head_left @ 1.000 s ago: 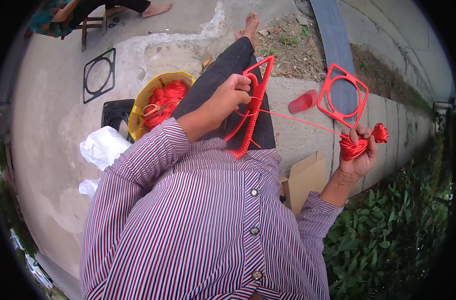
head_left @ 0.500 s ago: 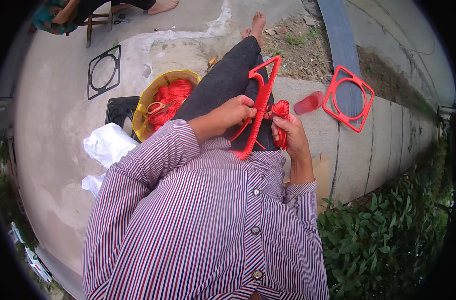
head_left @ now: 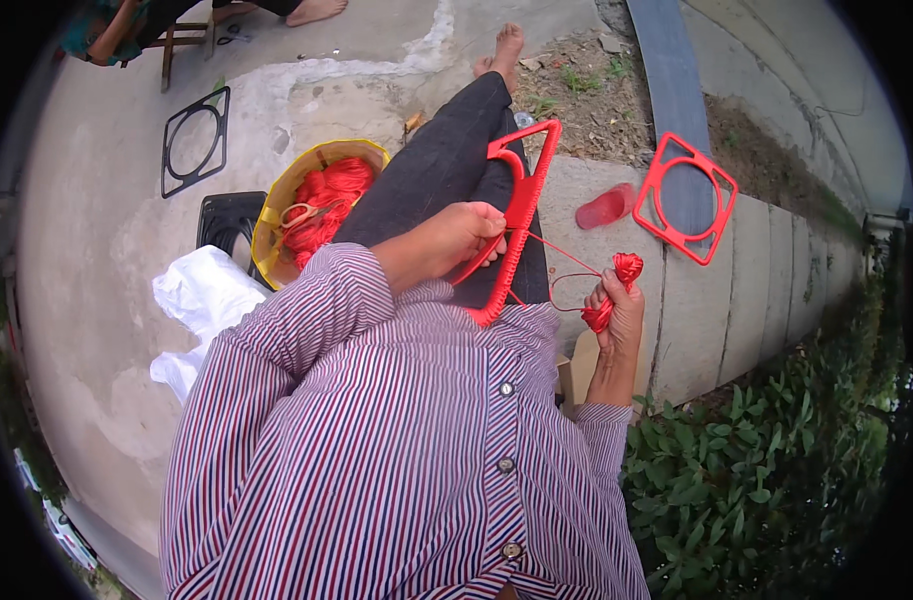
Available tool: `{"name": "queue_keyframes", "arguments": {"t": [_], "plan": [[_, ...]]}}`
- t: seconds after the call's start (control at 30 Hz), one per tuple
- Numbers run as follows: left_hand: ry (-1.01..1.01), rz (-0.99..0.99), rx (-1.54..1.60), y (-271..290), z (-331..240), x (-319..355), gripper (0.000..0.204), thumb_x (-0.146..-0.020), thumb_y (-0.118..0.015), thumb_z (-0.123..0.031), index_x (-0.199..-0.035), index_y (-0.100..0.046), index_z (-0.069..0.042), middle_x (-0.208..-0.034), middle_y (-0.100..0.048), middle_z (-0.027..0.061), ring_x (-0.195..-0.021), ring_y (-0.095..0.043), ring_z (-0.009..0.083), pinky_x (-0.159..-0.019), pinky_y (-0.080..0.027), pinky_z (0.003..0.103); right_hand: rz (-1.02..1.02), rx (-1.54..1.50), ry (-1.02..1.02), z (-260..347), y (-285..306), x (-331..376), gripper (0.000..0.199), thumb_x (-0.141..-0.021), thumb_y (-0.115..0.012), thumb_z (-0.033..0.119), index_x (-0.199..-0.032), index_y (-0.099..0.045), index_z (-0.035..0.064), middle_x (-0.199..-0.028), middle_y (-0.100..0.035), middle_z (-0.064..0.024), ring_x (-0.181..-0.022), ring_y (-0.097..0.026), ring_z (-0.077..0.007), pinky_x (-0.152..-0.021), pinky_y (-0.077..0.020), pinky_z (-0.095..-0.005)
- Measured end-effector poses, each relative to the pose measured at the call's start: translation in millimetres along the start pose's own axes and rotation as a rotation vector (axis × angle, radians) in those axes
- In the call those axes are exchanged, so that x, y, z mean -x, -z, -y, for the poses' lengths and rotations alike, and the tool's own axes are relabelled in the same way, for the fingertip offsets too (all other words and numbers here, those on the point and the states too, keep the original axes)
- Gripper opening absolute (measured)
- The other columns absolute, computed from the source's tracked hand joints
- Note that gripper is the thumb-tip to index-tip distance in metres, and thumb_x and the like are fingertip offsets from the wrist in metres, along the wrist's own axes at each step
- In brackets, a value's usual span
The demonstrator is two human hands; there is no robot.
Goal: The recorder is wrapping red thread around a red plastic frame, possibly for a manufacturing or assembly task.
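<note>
A red frame (head_left: 527, 200) with a round inner ring and a notched-looking edge stands tilted over my lap. My left hand (head_left: 468, 234) grips it at its left side, fingers closed near the inner ring. Out to the right, my right hand (head_left: 617, 306) is closed round a bundle of red cord (head_left: 627, 267). A taut strand (head_left: 566, 258) runs from the bundle to the frame's edge, and a second, looser strand curls below it. The fingertips of my left hand are partly hidden behind the frame.
Left of my leg stands a yellow-rimmed bag (head_left: 267, 215) holding red cord and scissors (head_left: 298, 213). White plastic (head_left: 206, 290) lies beside it. Another red frame (head_left: 687, 248) and a red slipper (head_left: 604, 207) lie at right, a black frame (head_left: 166, 165) at left. Another person sits far left.
My right hand has pulled the cord bundle away from the frame, down and to the right, drawing a strand tight. My left hand still holds the frame.
</note>
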State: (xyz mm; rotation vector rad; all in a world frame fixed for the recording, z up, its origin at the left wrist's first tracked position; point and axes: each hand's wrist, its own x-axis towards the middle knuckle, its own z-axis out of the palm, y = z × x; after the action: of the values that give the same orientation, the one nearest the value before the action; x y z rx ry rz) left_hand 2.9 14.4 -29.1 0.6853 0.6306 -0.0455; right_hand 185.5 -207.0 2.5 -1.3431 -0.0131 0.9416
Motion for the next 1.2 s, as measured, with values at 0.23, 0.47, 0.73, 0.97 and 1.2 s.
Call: {"name": "queue_keyframes", "arguments": {"t": [0.23,0.47,0.73,0.97,1.2], "plan": [[-0.505,-0.318,-0.694,-28.2,-27.2,25.9,0.032,-0.088,-0.063,-0.02,-0.113,-0.055,0.0,-0.114,-0.055,0.0101,-0.103,-0.054,0.0204,-0.092,-0.043,0.029,0.345,-0.259,0.03,3.8,-28.6,11.7,0.042,-0.1,-0.041,0.033,-0.113,-0.054,-0.0054,-0.073,-0.059,-0.0094,-0.06,-0.056,-0.0155,-0.055,-0.0452,-0.0271],[-0.448,0.244,-0.693,-87.3,-40.2,64.2,0.033,-0.089,-0.062,-0.02,-0.116,-0.055,-0.003,-0.123,-0.054,0.0133,-0.109,-0.054,0.0259,-0.1,-0.039,0.038,0.818,-0.25,-0.003,-12.3,-86.6,36.7,0.062,-0.094,-0.043,0.051,-0.105,-0.052,-0.0097,-0.076,-0.061,-0.0208,-0.059,-0.06,-0.0243,-0.054,-0.0493,-0.0312],[-0.742,0.043,0.082,-38.8,-104.7,80.7,0.035,-0.094,-0.055,-0.017,-0.126,-0.049,-0.004,-0.11,-0.06,0.0097,-0.104,-0.059,0.02,-0.091,-0.048,0.033,0.81,-0.561,0.069,14.6,-42.2,-19.6,0.04,-0.092,-0.057,0.028,-0.116,-0.057,-0.0034,-0.078,-0.062,-0.0063,-0.049,-0.043,-0.0083,-0.046,-0.0341,-0.0232],[-0.473,0.215,-1.633,-23.2,-50.9,65.1,0.022,-0.069,-0.071,-0.012,-0.09,-0.068,-0.009,-0.081,-0.059,0.0153,-0.083,-0.06,0.033,-0.073,-0.047,0.04,0.708,0.686,0.099,-3.3,-75.4,-40.4,0.023,-0.079,-0.071,0.011,-0.099,-0.068,-0.0007,-0.092,-0.059,-0.0054,-0.071,-0.052,-0.0103,-0.063,-0.0436,-0.0244],[-0.382,-0.223,-1.214,-42.8,-23.9,40.2,0.027,-0.07,-0.071,-0.002,-0.092,-0.056,-0.001,-0.086,-0.062,0.0172,-0.082,-0.064,0.0269,-0.07,-0.05,0.035,0.787,0.843,0.1,0.3,-81.7,-35.3,0.026,-0.076,-0.073,0.012,-0.098,-0.068,-0.0003,-0.101,-0.056,-0.0038,-0.093,-0.053,-0.0125,-0.082,-0.0434,-0.0238]]}}
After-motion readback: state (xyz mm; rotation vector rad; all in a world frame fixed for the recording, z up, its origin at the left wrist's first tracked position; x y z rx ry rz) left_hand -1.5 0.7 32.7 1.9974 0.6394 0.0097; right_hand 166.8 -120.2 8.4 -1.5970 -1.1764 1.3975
